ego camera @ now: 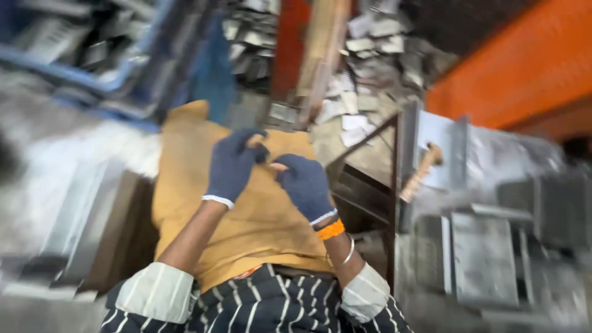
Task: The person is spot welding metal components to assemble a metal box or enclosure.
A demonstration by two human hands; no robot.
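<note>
Both my hands wear dark blue knit gloves and are held close together over a mustard-yellow cloth (246,228) that covers my lap. My left hand (233,163) has its fingers curled toward the right one, a bare fingertip showing through a glove hole. My right hand (305,183) is loosely closed, with a bare fingertip poking out toward the left hand. Orange and silver bangles sit on my right wrist. The frame is blurred, so I cannot make out anything held between the fingers.
Grey sheet-metal pieces (484,259) are stacked at the right. A dark metal frame (393,203) stands right of my lap, with a wooden-handled tool (420,172) beside it. Scrap metal (376,68) is piled at the back, an orange wall (518,61) at upper right, more metal sheets (74,216) at left.
</note>
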